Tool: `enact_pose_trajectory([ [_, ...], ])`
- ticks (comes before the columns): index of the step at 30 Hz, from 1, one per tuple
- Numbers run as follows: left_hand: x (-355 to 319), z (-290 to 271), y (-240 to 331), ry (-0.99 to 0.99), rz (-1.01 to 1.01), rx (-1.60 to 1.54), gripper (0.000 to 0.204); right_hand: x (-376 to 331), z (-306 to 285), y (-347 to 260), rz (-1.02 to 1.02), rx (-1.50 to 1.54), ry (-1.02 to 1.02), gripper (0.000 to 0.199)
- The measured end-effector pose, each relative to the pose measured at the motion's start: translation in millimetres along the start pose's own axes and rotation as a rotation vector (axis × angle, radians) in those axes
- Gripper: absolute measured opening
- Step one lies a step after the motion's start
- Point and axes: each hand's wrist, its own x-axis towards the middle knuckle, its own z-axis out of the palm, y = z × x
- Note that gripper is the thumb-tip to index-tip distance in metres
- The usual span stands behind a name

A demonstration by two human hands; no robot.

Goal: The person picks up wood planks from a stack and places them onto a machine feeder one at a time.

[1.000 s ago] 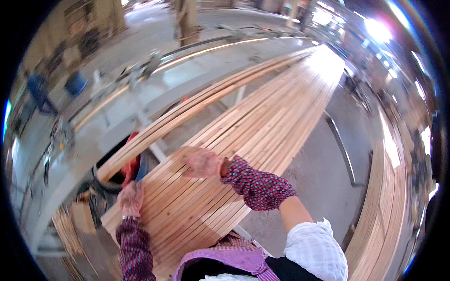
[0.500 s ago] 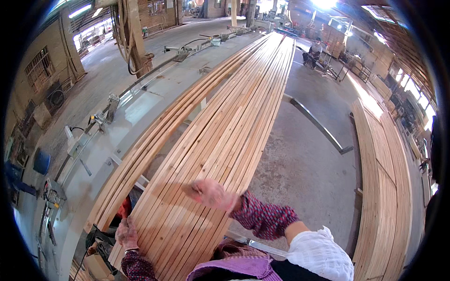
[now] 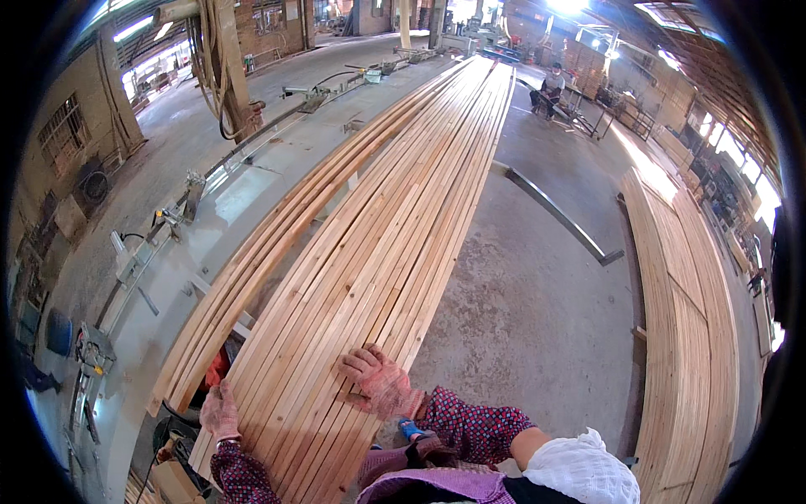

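Long, narrow, pale wooden strips lie side by side in a wide row, running from beneath my hands to the far end. My right hand, in a worn pinkish work glove, rests on top of them near the right edge, fingers spread. At the row's left edge, my left hand wears a similar glove and rests against the outermost strip, its fingers pointing forward. Patterned sleeves cover both forearms. Another bundle of wooden strips lies to the left, separated by a gap that narrows toward the far end.
Left of the strips runs a long grey machine bed with clamps along it. A metal bar juts out on the right above the concrete floor. Stacked long boards lie far right. A person sits in the distance.
My right hand has come down from above the strips, moving nearer to me, and now lies spread on them. My left hand has shifted slightly left and forward along the edge.
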Motion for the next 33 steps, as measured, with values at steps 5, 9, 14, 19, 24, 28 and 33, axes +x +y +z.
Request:
enact_pose_trajectory([
  [5,3.7,8.6,-13.0,0.143,0.081,-0.004,0.07,-0.9,8.0,-4.9,0.043,-0.062,-0.026,0.064],
  [9,-4.8,-9.2,9.4,-0.01,0.028,-0.022,0.068,-1.3,1.0,-3.6,0.065,-0.085,-0.048,0.064],
  [14,-3.9,-11.9,6.3,-0.044,0.047,-0.012,0.07,-3.2,4.2,-6.0,0.038,-0.102,0.014,0.059],
  [19,3.6,-4.8,-3.8,-0.032,0.049,0.004,0.07,-0.9,3.9,-13.5,0.076,-0.101,0.004,0.055],
  [24,-2.3,-11.2,4.7,-0.017,0.063,-0.005,0.068,-3.6,6.8,-6.9,0.075,-0.108,-0.001,0.054],
  [28,-1.5,-9.8,1.3,-0.018,0.065,0.003,0.068,-2.2,3.6,-8.6,0.07,-0.093,-0.011,0.052],
  [33,-8.4,-16.3,7.9,-0.039,0.053,-0.025,0.069,-4.8,2.8,-7.5,0.11,-0.061,-0.006,0.049],
])
